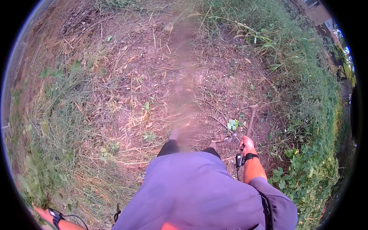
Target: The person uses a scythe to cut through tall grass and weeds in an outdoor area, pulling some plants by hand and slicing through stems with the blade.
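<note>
My right hand (248, 144) is closed around the wooden handle of a sickle (250, 122), low over the ground and right of my legs. Its thin, dark blade angles left from the far end of the handle. Out at the lower left edge, my left hand (45, 215) is stretched away from my body, with a bunch of green weeds (42, 189) rising from it. The fingers there are partly hidden by the stems. Close to the sickle, a small pale-green leafy plant (232, 124) stands on the brown soil.
Cut, drying grass (96, 180) lies in a heap on the left. Tall green weeds (306, 88) line the right side, with broad-leaved vines (303, 168) nearer me. Bare soil (145, 73) strewn with straw and twigs stretches ahead. A blurred brown vertical streak (186, 76) crosses the middle.
</note>
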A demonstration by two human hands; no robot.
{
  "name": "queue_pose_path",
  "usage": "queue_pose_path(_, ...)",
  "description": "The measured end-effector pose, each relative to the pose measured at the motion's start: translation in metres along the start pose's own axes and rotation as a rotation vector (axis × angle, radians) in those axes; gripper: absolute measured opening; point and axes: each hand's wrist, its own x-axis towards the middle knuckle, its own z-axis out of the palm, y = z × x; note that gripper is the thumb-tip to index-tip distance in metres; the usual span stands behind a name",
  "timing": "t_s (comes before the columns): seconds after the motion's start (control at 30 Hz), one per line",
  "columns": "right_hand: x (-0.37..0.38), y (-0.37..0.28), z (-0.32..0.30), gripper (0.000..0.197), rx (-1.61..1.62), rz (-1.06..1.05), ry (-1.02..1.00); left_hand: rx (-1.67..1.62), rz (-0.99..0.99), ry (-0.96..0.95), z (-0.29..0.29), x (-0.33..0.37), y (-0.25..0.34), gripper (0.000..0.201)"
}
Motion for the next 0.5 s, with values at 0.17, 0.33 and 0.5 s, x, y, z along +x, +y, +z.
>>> queue_pose_path(0.17, -0.016, -0.024, 0.051, 0.015, -0.146, -0.050, -0.103, -0.130, -1.040, -0.335, 0.034, -0.164, -0.231, 0.083)
queue_pose_path(0.33, -0.056, -0.033, 0.062, 0.012, -0.287, -0.094, -0.133, -0.182, -1.167, -0.537, 0.127, -0.331, -0.252, 0.058)
queue_pose_path(0.5, -0.061, -0.020, 0.051, 0.011, -0.329, -0.073, -0.103, -0.034, -1.048, -0.958, 0.196, -0.399, -0.209, 0.055)
